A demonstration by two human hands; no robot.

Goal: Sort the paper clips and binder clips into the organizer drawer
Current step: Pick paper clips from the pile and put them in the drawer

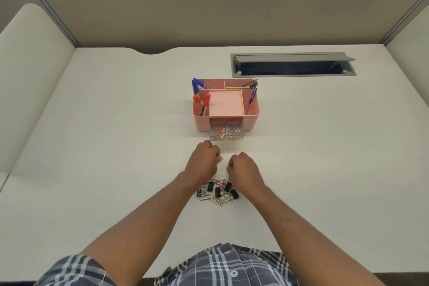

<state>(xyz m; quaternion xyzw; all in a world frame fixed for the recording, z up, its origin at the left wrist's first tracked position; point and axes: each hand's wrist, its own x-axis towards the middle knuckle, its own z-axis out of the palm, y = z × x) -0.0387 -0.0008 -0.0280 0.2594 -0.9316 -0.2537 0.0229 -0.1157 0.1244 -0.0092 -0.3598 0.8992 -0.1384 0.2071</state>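
I take the pink organizer (226, 104) as my landmark on the worktop (116, 146). Its clear drawer (226, 133) is pulled out toward me from the organizer's front and already carries a layer of paper clips, red and silver mixed; I judge it was left open so each pick can drop straight in.

My left hand (203, 161) sits just in front of the drawer, fingers curled, with a small red paper clip (220, 158) pinched at its fingertips. My right hand (243, 169) is beside it, a little nearer me, also curled; a thin sliver shows at its fingertips, probably a pale clip, though it is too small to be sure.

Nearer me than both hands, well apart from the organizer, lies the unsorted pile (217, 193): black binder clips (210, 186) tangled among red and silver paper clips. I see no binder clips in the drawer, so I judge the sort is partway, paper clips first.

Pens and markers stand in the organizer's upper compartments. Behind it and to the right, a grey cable hatch (293, 64) is set in the worktop.
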